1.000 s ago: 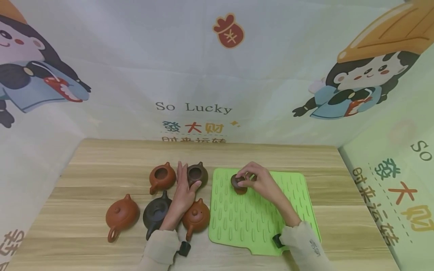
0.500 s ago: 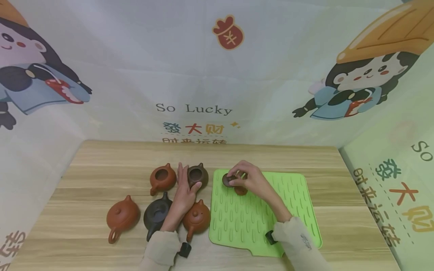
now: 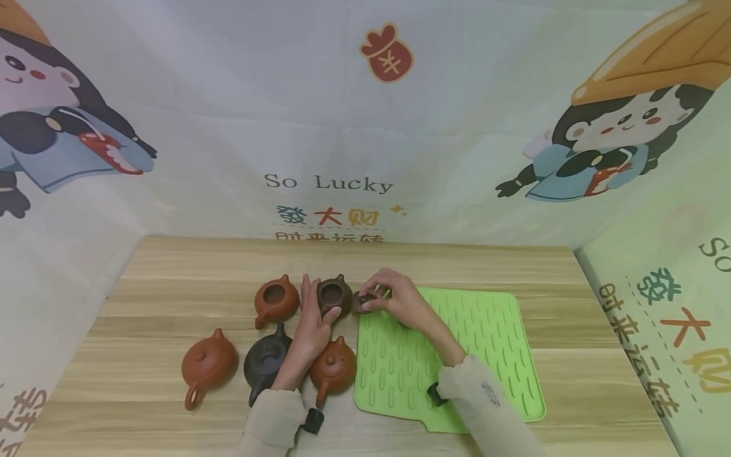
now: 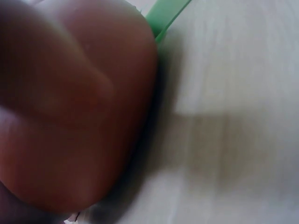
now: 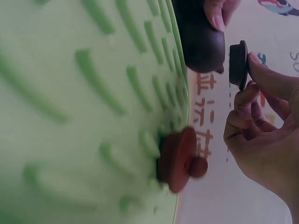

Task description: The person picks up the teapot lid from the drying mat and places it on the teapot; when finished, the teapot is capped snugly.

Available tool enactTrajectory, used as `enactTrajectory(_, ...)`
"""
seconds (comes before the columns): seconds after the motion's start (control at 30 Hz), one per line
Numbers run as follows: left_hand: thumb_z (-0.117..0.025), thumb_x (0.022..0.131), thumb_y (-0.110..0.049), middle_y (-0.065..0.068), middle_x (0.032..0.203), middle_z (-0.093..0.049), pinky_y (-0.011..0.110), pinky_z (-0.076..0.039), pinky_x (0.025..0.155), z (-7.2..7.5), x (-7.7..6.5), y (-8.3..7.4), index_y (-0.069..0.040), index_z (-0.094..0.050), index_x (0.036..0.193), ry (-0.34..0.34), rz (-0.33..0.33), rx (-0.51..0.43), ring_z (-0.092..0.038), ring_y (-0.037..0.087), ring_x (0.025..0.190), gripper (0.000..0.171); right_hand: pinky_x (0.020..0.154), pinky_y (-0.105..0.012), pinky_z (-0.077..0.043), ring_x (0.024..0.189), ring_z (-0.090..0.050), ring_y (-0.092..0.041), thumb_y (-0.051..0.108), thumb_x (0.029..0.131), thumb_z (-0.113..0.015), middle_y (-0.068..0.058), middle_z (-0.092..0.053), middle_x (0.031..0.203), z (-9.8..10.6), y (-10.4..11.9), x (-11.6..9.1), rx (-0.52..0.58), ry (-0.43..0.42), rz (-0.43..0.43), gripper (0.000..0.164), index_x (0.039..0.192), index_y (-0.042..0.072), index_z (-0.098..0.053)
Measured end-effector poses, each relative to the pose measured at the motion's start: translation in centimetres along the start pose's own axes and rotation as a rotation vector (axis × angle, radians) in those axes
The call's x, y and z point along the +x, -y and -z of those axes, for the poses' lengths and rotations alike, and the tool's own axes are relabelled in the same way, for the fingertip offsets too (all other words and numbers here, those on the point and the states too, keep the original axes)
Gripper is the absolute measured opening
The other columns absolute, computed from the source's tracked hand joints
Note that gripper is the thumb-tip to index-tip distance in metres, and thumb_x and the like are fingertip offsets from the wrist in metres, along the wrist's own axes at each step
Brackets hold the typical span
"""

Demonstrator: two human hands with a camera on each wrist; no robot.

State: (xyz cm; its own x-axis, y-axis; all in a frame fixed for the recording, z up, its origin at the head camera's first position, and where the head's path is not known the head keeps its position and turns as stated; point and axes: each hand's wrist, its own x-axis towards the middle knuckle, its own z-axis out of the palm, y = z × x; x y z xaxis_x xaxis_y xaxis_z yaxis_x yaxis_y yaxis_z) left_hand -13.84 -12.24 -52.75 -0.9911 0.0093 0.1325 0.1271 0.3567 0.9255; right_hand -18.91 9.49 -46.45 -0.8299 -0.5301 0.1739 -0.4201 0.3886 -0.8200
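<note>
My right hand [image 3: 391, 298] pinches a dark brown teapot lid [image 3: 362, 302] on edge, just right of a lidless dark brown teapot [image 3: 334, 294]. In the right wrist view the fingertips [image 5: 254, 84] hold that lid [image 5: 238, 63] close beside the pot [image 5: 203, 44]. My left hand [image 3: 311, 324] lies with straight fingers along the pot's left side, and its thumb touches the pot's front. A red-brown lid [image 5: 180, 158] rests on the green ribbed mat [image 3: 457, 355]; my right hand hides it in the head view.
A lidless red-brown teapot [image 3: 276, 300] stands left of my left hand. In front are a lidded red-brown teapot [image 3: 208, 365], a black teapot [image 3: 265, 362] and another lidded red-brown teapot [image 3: 335, 368], which fills the blurred left wrist view [image 4: 70, 116]. Printed cloth walls enclose the wooden table [image 3: 171, 266].
My right hand lifted the dark lid off the mat and carried it left, up to the dark brown teapot. The red-brown lid stayed on the mat. My left hand kept still.
</note>
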Motion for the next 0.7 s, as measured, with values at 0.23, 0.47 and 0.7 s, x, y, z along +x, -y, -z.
enactTrajectory(0.23, -0.059, 0.109, 0.001, 0.038, 0.178, 0.008, 0.077, -0.009, 0.129, 0.4, 0.1, -1.4, 0.015, -0.022, 0.165, 0.031, 0.076, -0.001, 0.009, 0.061, 0.164, 0.068, 0.084, -0.026, -0.057, 0.086, -0.065, -0.008, 0.006, 0.093, -0.086, -0.013, -0.074, 0.108, -1.6, 0.8, 1.8, -0.003, 0.019, 0.022, 0.018, 0.109, 0.002, -0.08)
enactTrajectory(0.47, -0.059, 0.109, 0.001, 0.039, 0.177, 0.009, 0.077, -0.01, 0.129, 0.3, 0.1, -1.4, 0.015, -0.02, 0.165, 0.04, 0.077, -0.001, 0.009, 0.061, 0.163, 0.069, 0.083, -0.026, -0.055, 0.084, -0.064, -0.011, 0.005, 0.094, -0.086, -0.014, -0.071, 0.104, -2.3, 1.8, 3.2, 0.013, 0.011, -0.006, 0.017, 0.109, 0.001, -0.079)
enactTrajectory(0.7, -0.061, 0.11, -0.005, 0.036, 0.179, 0.009, 0.078, -0.012, 0.128, 0.0, 0.3, 0.9, 0.011, -0.021, 0.167, 0.005, 0.026, -0.011, 0.007, 0.06, 0.164, 0.072, 0.081, -0.023, -0.056, 0.084, -0.063, -0.011, 0.004, 0.092, -0.087, -0.013, -0.071, 0.098, -3.4, 2.4, 4.5, -0.026, -0.004, -0.019, 0.017, 0.106, -0.001, -0.08)
